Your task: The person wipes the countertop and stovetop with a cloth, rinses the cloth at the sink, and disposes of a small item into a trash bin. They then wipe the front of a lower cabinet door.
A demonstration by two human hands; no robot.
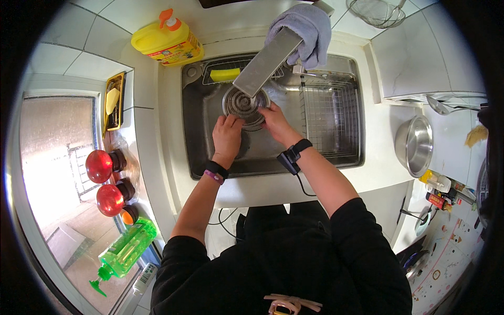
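Observation:
My left hand (228, 136) and my right hand (275, 123) hold a round metal piece with concentric rings (241, 103) by its near and right edges, over the left part of a stainless steel sink (283, 155). Just above the piece is the end of a wide, flat metal faucet (267, 59), partly covering it. A grey-purple towel (311, 31) is draped over the faucet's far end. A yellow sponge (225, 75) lies in a wire rack behind the piece. What lies beneath the piece is partly hidden.
A wire basket (330, 114) fills the sink's right side. A yellow pump jug (169, 43) stands behind at the left, and a steel bowl (414, 145) is at the right. A green pump bottle (126, 248) and red-topped jars (99, 166) line the windowsill.

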